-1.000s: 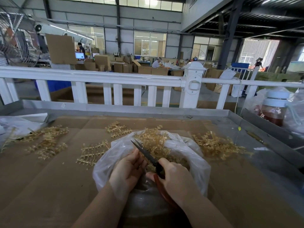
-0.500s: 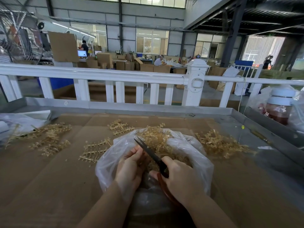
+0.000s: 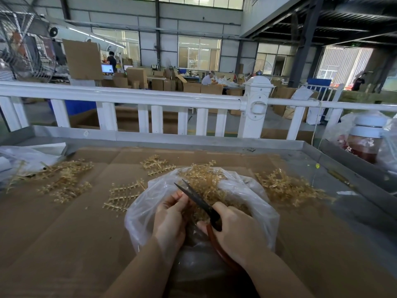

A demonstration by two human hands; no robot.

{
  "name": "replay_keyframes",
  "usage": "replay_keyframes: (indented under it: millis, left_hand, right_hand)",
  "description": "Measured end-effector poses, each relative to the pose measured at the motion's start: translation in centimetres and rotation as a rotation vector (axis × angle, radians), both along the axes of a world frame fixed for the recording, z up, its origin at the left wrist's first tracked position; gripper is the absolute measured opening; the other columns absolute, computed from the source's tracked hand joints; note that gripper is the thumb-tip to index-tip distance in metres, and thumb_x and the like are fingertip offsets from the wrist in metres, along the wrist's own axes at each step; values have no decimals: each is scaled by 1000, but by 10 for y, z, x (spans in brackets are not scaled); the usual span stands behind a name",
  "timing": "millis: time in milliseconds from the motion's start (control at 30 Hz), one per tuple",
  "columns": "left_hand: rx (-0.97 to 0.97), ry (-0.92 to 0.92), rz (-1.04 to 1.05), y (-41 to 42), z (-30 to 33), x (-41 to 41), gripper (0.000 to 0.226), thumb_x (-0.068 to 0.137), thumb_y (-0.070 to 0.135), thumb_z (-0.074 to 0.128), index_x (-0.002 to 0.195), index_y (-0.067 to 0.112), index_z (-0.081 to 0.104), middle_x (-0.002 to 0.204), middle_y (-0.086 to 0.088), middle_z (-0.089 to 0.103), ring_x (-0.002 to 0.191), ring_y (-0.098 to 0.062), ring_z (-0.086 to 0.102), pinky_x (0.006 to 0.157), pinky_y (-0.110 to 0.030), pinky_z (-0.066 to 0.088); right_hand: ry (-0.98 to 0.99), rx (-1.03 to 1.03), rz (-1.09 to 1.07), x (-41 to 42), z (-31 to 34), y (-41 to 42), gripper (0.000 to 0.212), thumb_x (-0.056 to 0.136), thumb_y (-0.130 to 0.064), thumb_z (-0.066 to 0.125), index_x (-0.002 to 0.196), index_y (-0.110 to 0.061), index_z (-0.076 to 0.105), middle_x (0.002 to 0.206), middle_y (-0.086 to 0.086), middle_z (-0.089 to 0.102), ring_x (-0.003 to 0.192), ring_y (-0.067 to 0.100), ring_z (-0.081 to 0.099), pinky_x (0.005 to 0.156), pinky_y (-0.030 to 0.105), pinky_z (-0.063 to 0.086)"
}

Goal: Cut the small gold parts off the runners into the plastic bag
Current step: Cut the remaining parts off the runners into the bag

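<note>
Fingers of my left hand are pinching a gold runner over the plastic bag, while my right hand is curling round the scissors.

I am holding both hands inside the mouth of the one clear bag, which is lying on the cardboard sheet near me; the two dark blades are standing slightly parted, pointing up and left beside my left fingertips, and the red handle loop is showing under my right palm. I am counting four gold heaps on the cardboard: left runners, a pair of flat runners just beside the bag, a small cluster behind, and a right pile. More gold pieces are filling the bag. One white-lidded jar is standing far right.
</note>
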State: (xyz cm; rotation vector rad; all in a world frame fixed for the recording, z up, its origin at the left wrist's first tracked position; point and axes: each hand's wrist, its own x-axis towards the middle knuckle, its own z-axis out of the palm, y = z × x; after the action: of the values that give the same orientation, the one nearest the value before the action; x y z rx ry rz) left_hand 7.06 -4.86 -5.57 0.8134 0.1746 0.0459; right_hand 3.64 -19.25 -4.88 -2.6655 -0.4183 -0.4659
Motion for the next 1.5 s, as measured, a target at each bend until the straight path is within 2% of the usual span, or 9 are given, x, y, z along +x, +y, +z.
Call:
replay_keyframes:
  millis: [133,333,467,900,1067,1167,1367,1433,1500]
  left_hand:
    - [26,-17,-15,0,0,-2,19,93,-5,49,85,0,65,75,-13,72,70,-20,72,57,-27,57]
    - [10,-46,-76,1,0,-2,15,90,-4,52,83,-1,64,74,-13,68,69,-21,70,59,-28,57]
    - [-5,-48,-86,1,0,-3,15,91,-4,52,83,-1,65,72,-13,69,67,-20,70,57,-27,56]
    - [-16,-20,-85,0,2,-3,13,92,-3,51,84,0,61,71,-11,67,66,-19,69,58,-26,57]
    - [-31,-66,-82,-1,0,-2,7,93,-1,51,97,1,56,81,-14,61,75,-22,62,65,-27,59]
    - [-49,-48,-67,1,-1,-1,9,92,-4,52,89,2,57,78,-11,60,71,-20,63,61,-26,58]
    - [-34,-33,-78,2,0,-3,19,92,-5,50,77,6,56,67,-9,62,60,-16,64,56,-26,58]
    - [-45,-13,-57,1,1,-2,21,92,-5,50,76,8,54,63,-7,62,58,-14,63,58,-24,58]
    - [-53,-5,-49,1,0,-1,20,93,-5,50,77,8,54,62,-6,63,57,-13,64,60,-24,57]
  right_hand:
    - [26,16,4,1,4,-1,34,81,-67,50,93,-35,48,79,-12,53,79,8,57,63,18,38]
    - [101,75,29,0,9,0,23,84,-58,57,89,-39,45,82,-14,54,76,2,48,55,6,30]
    - [90,97,50,1,10,2,25,85,-50,61,100,-31,56,92,-11,63,88,6,57,63,11,32]
    - [69,128,47,7,2,4,32,85,-54,60,99,-25,59,86,-6,67,82,13,64,74,26,50]
    - [83,157,40,5,5,1,28,83,-57,61,93,-31,58,76,-13,60,73,2,56,61,9,39]
    - [107,182,43,3,8,2,24,82,-58,62,88,-36,53,74,-16,56,72,-1,52,58,8,36]
    - [61,167,25,2,8,3,30,83,-57,61,95,-30,59,79,-14,60,82,6,62,59,4,37]
    - [21,197,16,3,8,2,34,82,-59,61,101,-30,62,87,-13,67,85,4,63,63,7,40]
    - [-23,204,-1,4,8,0,35,80,-62,60,99,-33,59,88,-13,69,83,4,63,70,17,48]
